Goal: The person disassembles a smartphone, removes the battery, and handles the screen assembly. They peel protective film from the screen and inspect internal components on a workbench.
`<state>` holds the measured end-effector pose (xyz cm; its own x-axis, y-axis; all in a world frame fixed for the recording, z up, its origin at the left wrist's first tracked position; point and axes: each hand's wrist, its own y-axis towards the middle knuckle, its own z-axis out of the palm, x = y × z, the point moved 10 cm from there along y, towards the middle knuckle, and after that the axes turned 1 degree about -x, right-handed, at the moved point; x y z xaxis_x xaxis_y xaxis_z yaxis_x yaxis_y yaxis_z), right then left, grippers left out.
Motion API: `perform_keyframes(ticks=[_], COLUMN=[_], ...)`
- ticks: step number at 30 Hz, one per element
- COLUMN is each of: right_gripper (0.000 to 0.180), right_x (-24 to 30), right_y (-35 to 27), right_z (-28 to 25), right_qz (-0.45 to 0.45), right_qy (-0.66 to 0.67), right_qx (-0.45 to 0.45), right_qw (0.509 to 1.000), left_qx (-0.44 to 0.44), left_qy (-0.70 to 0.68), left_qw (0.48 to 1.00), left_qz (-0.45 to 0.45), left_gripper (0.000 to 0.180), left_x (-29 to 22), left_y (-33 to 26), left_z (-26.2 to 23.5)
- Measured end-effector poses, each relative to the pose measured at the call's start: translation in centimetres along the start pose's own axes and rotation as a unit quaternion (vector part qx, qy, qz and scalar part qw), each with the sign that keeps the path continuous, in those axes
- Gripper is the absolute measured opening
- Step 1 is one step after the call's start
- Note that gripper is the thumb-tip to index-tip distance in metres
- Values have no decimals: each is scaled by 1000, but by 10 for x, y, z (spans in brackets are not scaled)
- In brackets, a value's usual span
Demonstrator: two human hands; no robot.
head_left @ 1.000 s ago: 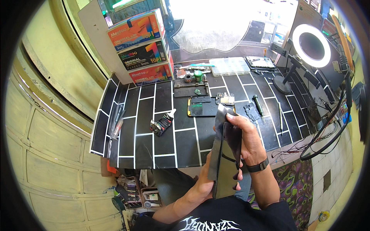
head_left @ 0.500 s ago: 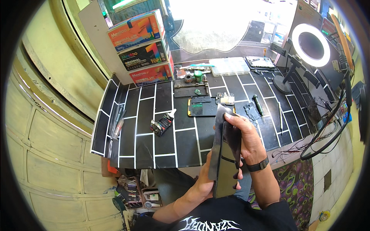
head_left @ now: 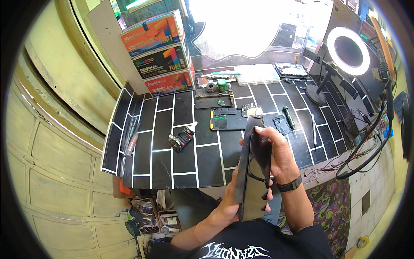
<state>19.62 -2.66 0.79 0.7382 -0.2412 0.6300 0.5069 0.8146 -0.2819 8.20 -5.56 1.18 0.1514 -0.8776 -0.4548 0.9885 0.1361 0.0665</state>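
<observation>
A glossy black phone screen panel, tilted up in front of my body, is gripped between both hands. A thin dark sheet runs along its left side, standing slightly apart from the glossy face. My right hand has its thumb pressed near the top end, with fingertips showing at the right edge. My left hand wraps the lower left side; most of its fingers are hidden behind the panel. Beyond it lies an opened phone body, with a circuit board at its upper right.
A screwdriver and a dark plastic phone part lie right of the phone body. Left are a crumpled black-and-red piece and slim tools. Stacked boxes, a clear case and a ring light stand farther back.
The panel and the dark sheet have turned slightly, and the sheet's upper edge looks straighter. My right hand has shifted a little to the right; both hands keep their hold.
</observation>
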Motion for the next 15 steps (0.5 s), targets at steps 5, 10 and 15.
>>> perform_keyframes(ticks=[5,10,15], right_gripper=[24,20,21], right_x=[7,9,9], right_y=[0,-5,-6], right_z=[9,14,11], right_qz=[-27,-29,-50], right_qy=[-37,-48,-39], right_qx=[26,32,13], right_qw=[999,998,998], left_qx=[-8,-7,-18], left_qy=[40,-92,-21], left_qw=[999,994,999], left_qz=[17,-57,-21], left_gripper=[59,60,63], left_x=[0,13,8], left_y=[-2,0,-3], left_z=[-4,-11,-11])
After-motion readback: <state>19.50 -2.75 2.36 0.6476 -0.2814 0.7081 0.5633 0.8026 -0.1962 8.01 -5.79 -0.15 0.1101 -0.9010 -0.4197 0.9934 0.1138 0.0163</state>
